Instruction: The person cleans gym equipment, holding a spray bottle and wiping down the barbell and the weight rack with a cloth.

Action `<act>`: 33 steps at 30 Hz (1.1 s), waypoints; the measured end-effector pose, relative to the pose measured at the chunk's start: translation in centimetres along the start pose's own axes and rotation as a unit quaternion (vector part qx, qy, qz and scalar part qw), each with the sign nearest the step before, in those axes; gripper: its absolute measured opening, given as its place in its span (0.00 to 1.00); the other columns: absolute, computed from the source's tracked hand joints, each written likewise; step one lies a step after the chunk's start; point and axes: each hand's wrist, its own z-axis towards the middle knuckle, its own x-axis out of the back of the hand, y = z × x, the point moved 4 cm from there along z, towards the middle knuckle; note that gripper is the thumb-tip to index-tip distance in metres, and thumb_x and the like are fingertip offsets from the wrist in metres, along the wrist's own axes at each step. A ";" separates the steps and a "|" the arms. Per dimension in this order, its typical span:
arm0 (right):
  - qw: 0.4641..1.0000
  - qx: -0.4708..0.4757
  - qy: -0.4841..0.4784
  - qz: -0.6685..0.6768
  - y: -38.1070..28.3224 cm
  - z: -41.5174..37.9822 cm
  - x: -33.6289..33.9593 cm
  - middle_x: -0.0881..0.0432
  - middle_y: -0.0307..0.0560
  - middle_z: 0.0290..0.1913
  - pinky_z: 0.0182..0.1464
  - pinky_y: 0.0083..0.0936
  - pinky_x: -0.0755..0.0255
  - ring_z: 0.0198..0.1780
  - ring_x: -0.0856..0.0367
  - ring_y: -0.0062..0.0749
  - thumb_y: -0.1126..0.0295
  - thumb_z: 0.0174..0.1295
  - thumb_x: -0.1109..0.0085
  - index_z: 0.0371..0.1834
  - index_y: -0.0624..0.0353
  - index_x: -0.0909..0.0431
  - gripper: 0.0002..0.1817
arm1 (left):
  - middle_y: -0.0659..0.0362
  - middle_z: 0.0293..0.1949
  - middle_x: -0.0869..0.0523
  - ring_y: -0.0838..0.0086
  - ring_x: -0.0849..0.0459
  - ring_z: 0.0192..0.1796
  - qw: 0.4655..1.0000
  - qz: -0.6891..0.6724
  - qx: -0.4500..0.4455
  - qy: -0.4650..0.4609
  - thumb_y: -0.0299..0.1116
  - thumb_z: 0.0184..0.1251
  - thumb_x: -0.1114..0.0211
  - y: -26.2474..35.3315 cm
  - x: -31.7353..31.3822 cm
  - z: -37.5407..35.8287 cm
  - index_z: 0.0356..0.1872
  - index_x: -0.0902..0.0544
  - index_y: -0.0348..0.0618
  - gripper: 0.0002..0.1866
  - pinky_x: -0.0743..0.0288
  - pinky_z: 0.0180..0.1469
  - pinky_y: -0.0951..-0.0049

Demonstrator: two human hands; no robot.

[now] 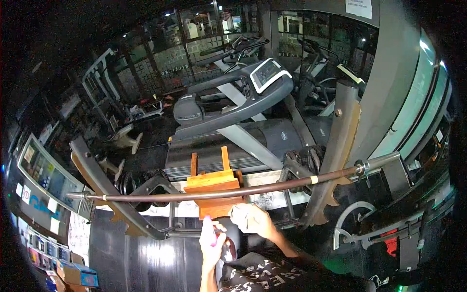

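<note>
My left hand (212, 250) is closed around a small pink bottle (210, 228), which stands roughly upright; its far end glows bright in the light. In my right hand (260, 222) is a crumpled whitish cloth (242, 215), bunched under the fingers. Just beyond both hands, a long barbell (209, 195) with a dark brown bar spans the rack from left to right. Neither hand appears to touch the bar. Behind it stands an orange-brown wooden piece (214, 187) with two upright slats, partly covered by the bar.
Rack uprights rise at the left (104, 182) and right (335, 151), with dark weight plates (304, 160) beside them. Beyond is a treadmill (243, 102). A glass-fronted fridge (46, 170) and cardboard box (73, 275) are at left. Another gym machine (374, 228) is at right.
</note>
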 end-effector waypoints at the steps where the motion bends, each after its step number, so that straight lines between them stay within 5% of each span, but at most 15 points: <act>1: 0.974 -0.124 0.027 0.188 3.8 -1.3 -1.0 0.21 0.45 0.44 0.51 0.28 0.27 0.49 0.23 0.35 0.72 0.59 0.45 0.48 0.59 0.25 0.13 | 0.55 0.44 0.26 0.76 0.22 0.36 1.000 0.001 -0.002 0.002 0.13 0.56 0.43 -0.3 0.1 -0.2 0.68 0.41 0.41 0.35 0.21 0.29 0.79; 3: 0.787 -0.327 0.070 0.519 5.3 -1.8 -2.6 0.23 0.45 0.41 0.43 0.24 0.27 0.41 0.23 0.30 0.68 0.58 0.46 0.41 0.59 0.24 0.10 | 0.55 0.44 0.26 0.76 0.22 0.37 1.000 0.006 0.016 0.008 0.13 0.56 0.43 -0.9 0.3 -0.8 0.67 0.41 0.41 0.35 0.21 0.29 0.79; 4: 0.785 -0.327 0.066 0.521 4.3 -0.7 -2.7 0.23 0.45 0.41 0.43 0.24 0.27 0.41 0.23 0.30 0.68 0.58 0.46 0.41 0.59 0.24 0.10 | 0.55 0.44 0.26 0.76 0.22 0.37 1.000 0.008 0.014 0.012 0.13 0.56 0.43 -0.8 0.4 -1.1 0.67 0.41 0.41 0.35 0.21 0.29 0.79; 5: 0.552 -0.373 0.045 0.744 3.0 0.4 -3.8 0.24 0.45 0.40 0.42 0.24 0.27 0.40 0.23 0.29 0.68 0.55 0.45 0.42 0.58 0.26 0.12 | 0.55 0.44 0.26 0.76 0.22 0.38 1.000 0.015 0.015 0.017 0.13 0.56 0.44 -0.6 0.4 -1.5 0.67 0.41 0.40 0.35 0.21 0.29 0.79; 7: 0.436 -0.399 0.034 0.806 1.5 2.3 -5.1 0.25 0.42 0.38 0.44 0.23 0.28 0.45 0.25 0.26 0.68 0.55 0.48 0.43 0.56 0.28 0.13 | 0.55 0.44 0.26 0.76 0.22 0.38 0.999 0.027 0.016 0.028 0.12 0.56 0.44 -0.2 0.6 -2.5 0.67 0.40 0.40 0.35 0.21 0.29 0.79; 9: 0.430 -0.403 0.041 0.807 1.9 3.5 -5.9 0.25 0.37 0.43 0.48 0.19 0.29 0.53 0.29 0.23 0.68 0.61 0.54 0.47 0.55 0.28 0.13 | 0.55 0.44 0.27 0.76 0.23 0.39 0.998 0.028 -0.008 0.051 0.11 0.55 0.45 0.4 0.6 -3.3 0.67 0.40 0.40 0.35 0.20 0.29 0.79; 12: 0.833 -0.189 -0.055 0.518 5.5 4.3 -5.6 0.28 0.37 0.58 0.51 0.17 0.30 0.58 0.30 0.23 0.67 0.66 0.57 0.58 0.56 0.31 0.18 | 0.55 0.45 0.27 0.76 0.23 0.38 0.997 0.023 0.000 0.080 0.10 0.55 0.45 0.3 1.0 -4.4 0.67 0.40 0.40 0.35 0.20 0.29 0.79; 15: 0.979 -0.045 -0.117 0.163 6.0 3.9 -2.8 0.28 0.45 0.62 0.54 0.24 0.28 0.58 0.27 0.28 0.69 0.65 0.53 0.62 0.60 0.32 0.21 | 0.55 0.46 0.28 0.76 0.23 0.38 0.995 0.037 0.024 0.087 0.10 0.55 0.45 -0.4 1.6 -4.9 0.67 0.40 0.40 0.35 0.20 0.29 0.78; 19: 0.938 -0.136 0.007 0.320 1.9 2.5 4.1 0.21 0.54 0.50 0.55 0.29 0.26 0.52 0.21 0.37 0.78 0.62 0.53 0.55 0.71 0.30 0.18 | 0.55 0.46 0.28 0.75 0.23 0.38 0.997 0.027 0.025 0.063 0.11 0.56 0.45 -0.5 0.8 -4.4 0.68 0.41 0.40 0.36 0.19 0.29 0.78; 21: 0.510 -0.226 -0.018 0.830 5.0 0.0 6.9 0.21 0.51 0.49 0.50 0.25 0.22 0.50 0.21 0.35 0.69 0.65 0.55 0.56 0.66 0.32 0.18 | 0.54 0.45 0.27 0.76 0.23 0.38 0.998 -0.001 0.031 0.061 0.12 0.56 0.44 -0.3 0.0 -4.1 0.65 0.38 0.37 0.32 0.20 0.29 0.78; 23: 0.488 -0.182 -0.036 0.853 5.9 -1.9 7.6 0.22 0.49 0.51 0.52 0.26 0.24 0.51 0.21 0.34 0.62 0.67 0.58 0.58 0.62 0.33 0.20 | 0.55 0.43 0.27 0.75 0.23 0.38 0.998 0.007 0.031 0.045 0.16 0.57 0.42 0.0 -0.7 -3.6 0.65 0.39 0.38 0.32 0.19 0.28 0.78; 25: 0.577 -0.277 0.188 0.745 0.4 -1.7 8.5 0.21 0.45 0.45 0.52 0.23 0.24 0.46 0.21 0.31 0.63 0.67 0.55 0.56 0.59 0.32 0.18 | 0.55 0.41 0.27 0.75 0.23 0.38 0.999 0.018 0.027 0.032 0.20 0.58 0.41 -0.2 -0.9 -3.4 0.65 0.40 0.38 0.32 0.19 0.26 0.78; 30: 0.769 -0.216 0.382 0.464 0.7 -2.0 10.1 0.24 0.46 0.50 0.55 0.31 0.29 0.52 0.25 0.31 0.73 0.63 0.50 0.56 0.61 0.31 0.17 | 0.55 0.40 0.26 0.77 0.23 0.38 0.997 -0.022 0.021 0.077 0.13 0.56 0.43 1.0 -1.0 -3.5 0.57 0.34 0.34 0.25 0.20 0.29 0.78; 31: 0.884 -0.144 0.393 0.207 0.3 -0.6 11.3 0.25 0.49 0.51 0.58 0.35 0.32 0.54 0.26 0.36 0.74 0.61 0.51 0.56 0.63 0.32 0.18 | 0.55 0.40 0.26 0.77 0.23 0.38 0.996 -0.022 0.021 0.079 0.13 0.56 0.43 1.0 -0.9 -3.5 0.57 0.34 0.34 0.25 0.20 0.29 0.78; 33: 0.930 -0.008 0.329 -0.165 -1.4 2.1 10.6 0.24 0.55 0.49 0.61 0.40 0.38 0.56 0.29 0.48 0.77 0.59 0.52 0.53 0.66 0.30 0.18 | 0.54 0.40 0.26 0.77 0.23 0.38 0.996 0.000 0.018 0.089 0.13 0.56 0.44 1.1 -0.5 -3.7 0.58 0.34 0.34 0.25 0.20 0.28 0.77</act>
